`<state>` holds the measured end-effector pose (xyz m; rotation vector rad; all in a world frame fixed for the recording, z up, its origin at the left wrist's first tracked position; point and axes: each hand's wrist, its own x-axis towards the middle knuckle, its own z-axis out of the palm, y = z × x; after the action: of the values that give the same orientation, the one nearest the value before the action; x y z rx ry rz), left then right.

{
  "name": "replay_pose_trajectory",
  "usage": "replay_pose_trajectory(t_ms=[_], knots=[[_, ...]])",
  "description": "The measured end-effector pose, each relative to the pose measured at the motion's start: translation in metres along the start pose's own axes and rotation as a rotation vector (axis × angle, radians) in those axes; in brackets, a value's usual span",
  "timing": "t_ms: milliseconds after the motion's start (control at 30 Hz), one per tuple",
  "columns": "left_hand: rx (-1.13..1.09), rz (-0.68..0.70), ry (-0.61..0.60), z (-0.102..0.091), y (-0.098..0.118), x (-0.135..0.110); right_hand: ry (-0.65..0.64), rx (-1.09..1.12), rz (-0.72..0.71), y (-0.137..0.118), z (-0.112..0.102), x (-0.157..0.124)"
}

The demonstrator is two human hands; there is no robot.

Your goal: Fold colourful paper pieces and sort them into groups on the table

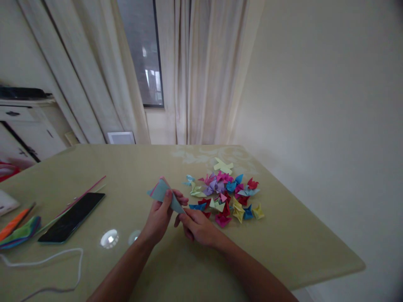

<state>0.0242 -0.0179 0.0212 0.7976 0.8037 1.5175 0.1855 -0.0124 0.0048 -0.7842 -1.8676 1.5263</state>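
A folded sheet of origami paper (160, 191), light blue with a pink edge, is held up above the table between both hands. My left hand (162, 212) grips its middle, thumb pressed on the blue face and fingers behind. At the paper's lower right corner, my right hand (197, 224) pinches the tip; some of its fingers are curled under and partly hidden. Just beyond and to the right lies a heap of small folded paper pieces (217, 186) in purple, pink, blue, red, yellow and pale green.
A pale green paper cross (223, 165) lies behind the heap. On the left are a black phone (72, 218), thin pink and green sticks (85, 193), an orange object (14, 223), a multicoloured bundle (23, 233) and a white cable (80, 262). The table's (302, 235) right edge runs near the wall.
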Motion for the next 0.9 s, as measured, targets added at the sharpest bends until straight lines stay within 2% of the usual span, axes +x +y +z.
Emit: replay_pose_trajectory(t_ms=[200,267,300,367,433,500,600,700,900], knots=[[-0.015,-0.062,-0.139,0.009,-0.001,-0.005,-0.029,-0.086,0.012,-0.002,-0.001,0.0],[0.035,-0.021,-0.064,0.01,0.0,-0.003,0.051,-0.26,-0.02,-0.004,-0.003,-0.001],[0.111,0.033,0.006,0.008,0.002,-0.001,0.134,-0.349,-0.047,-0.005,-0.005,-0.002],[0.405,0.172,0.112,-0.001,0.006,0.004,0.336,-0.43,-0.122,-0.008,-0.01,-0.005],[0.824,0.273,0.103,-0.011,0.009,0.008,0.471,-0.365,-0.223,-0.011,-0.014,-0.008],[1.197,0.295,0.013,-0.018,0.009,0.009,0.504,-0.291,-0.341,-0.013,-0.016,-0.01],[1.501,0.243,-0.085,-0.018,0.003,0.007,0.504,-0.304,-0.499,-0.016,-0.017,-0.012],[1.594,0.21,-0.138,-0.013,-0.003,0.004,0.543,-0.355,-0.603,-0.02,-0.018,-0.011],[1.564,0.202,-0.148,-0.012,-0.004,0.004,0.553,-0.365,-0.646,-0.025,-0.022,-0.01]])
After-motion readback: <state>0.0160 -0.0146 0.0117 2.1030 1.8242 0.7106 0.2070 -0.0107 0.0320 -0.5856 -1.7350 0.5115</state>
